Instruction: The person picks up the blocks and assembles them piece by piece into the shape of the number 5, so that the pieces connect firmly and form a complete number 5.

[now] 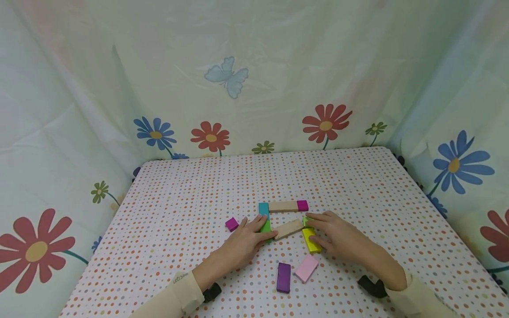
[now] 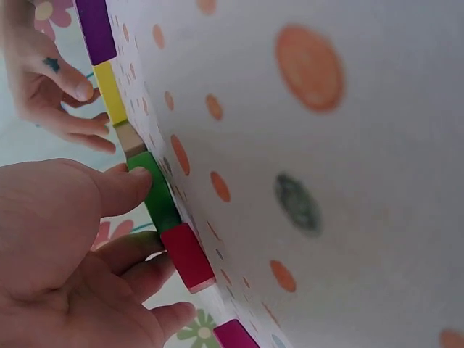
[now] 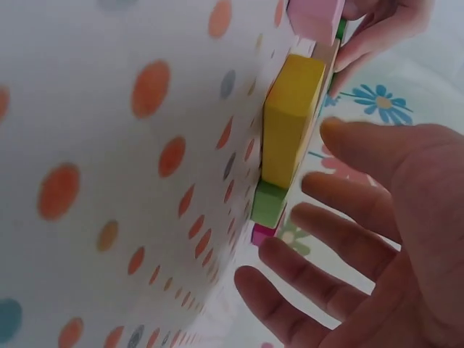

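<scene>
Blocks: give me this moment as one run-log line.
left hand: pinches green block | right hand: beside yellow block, fingers spread | purple block, pink block: untouched

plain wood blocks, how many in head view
2. The far wood block lies between the teal block and a magenta block; the near wood block lies between the left hand and right hand. Hands could hide more.

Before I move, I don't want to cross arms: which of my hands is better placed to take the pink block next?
Your right hand, I'd judge: it is beside the yellow block and nearer the pink block. Your left hand is farther off, holding the green block.
</scene>
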### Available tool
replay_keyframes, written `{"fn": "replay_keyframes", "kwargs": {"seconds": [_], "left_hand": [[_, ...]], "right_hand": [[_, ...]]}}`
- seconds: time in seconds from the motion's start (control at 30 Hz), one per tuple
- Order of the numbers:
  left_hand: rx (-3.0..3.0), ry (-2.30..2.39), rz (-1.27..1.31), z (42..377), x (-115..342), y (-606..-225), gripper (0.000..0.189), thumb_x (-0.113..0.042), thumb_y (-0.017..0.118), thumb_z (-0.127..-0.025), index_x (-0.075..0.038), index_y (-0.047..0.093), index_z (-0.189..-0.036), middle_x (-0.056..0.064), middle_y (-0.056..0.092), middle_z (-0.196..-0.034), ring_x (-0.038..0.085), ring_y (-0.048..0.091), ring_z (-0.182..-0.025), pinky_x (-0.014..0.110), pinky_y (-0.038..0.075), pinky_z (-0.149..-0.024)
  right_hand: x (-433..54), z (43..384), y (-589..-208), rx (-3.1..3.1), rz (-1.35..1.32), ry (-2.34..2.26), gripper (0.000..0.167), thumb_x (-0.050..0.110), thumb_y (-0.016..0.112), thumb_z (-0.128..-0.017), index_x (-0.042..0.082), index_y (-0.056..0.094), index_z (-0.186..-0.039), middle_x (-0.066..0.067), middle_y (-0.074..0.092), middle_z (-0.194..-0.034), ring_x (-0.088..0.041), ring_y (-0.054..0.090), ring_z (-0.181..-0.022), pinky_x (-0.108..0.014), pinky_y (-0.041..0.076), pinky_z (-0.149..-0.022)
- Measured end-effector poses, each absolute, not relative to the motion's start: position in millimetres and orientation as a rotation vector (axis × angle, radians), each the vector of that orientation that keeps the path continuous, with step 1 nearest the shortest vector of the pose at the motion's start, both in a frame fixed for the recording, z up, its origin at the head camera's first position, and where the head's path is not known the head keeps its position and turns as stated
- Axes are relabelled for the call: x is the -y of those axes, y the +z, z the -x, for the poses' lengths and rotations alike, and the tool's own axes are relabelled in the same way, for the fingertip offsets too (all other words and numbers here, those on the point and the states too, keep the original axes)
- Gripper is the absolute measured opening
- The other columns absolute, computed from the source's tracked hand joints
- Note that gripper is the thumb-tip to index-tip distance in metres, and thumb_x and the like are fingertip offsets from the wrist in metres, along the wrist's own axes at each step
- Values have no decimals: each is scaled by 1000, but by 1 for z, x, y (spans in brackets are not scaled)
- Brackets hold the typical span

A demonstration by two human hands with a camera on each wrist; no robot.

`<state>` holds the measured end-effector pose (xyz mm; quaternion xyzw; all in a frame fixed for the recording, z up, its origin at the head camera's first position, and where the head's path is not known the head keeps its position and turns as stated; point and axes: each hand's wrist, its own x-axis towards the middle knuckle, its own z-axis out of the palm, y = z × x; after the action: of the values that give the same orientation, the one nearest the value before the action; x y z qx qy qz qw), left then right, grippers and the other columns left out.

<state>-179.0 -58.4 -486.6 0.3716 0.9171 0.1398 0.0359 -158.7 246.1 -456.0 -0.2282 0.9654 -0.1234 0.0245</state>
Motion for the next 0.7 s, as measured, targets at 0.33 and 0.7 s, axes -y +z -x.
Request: {"fn": "replay_keyframes", "kwargs": {"seconds": [0.33,0.7], "left_hand": [[-2835,370,-1166,179,58,-479,40,-21,54,-112,-30,62,-150,17,42,-169,33,39,-159,59,36,-127],[-2852,701,-1149,182,61,-469,43,-18,65,-106,-21,63,-149,17,46,-166,46,40,-155,56,45,-121]], "right_hand": [[-249,166,-456,-2902,686,-431,40,32,78,-97,12,75,-132,-14,63,-152,-43,61,-136,-62,52,-109],[-251,167,-457,-2920,671,-445,40,34,81,-94,15,77,-130,-10,65,-151,-38,64,-130,-56,57,-102]]}}
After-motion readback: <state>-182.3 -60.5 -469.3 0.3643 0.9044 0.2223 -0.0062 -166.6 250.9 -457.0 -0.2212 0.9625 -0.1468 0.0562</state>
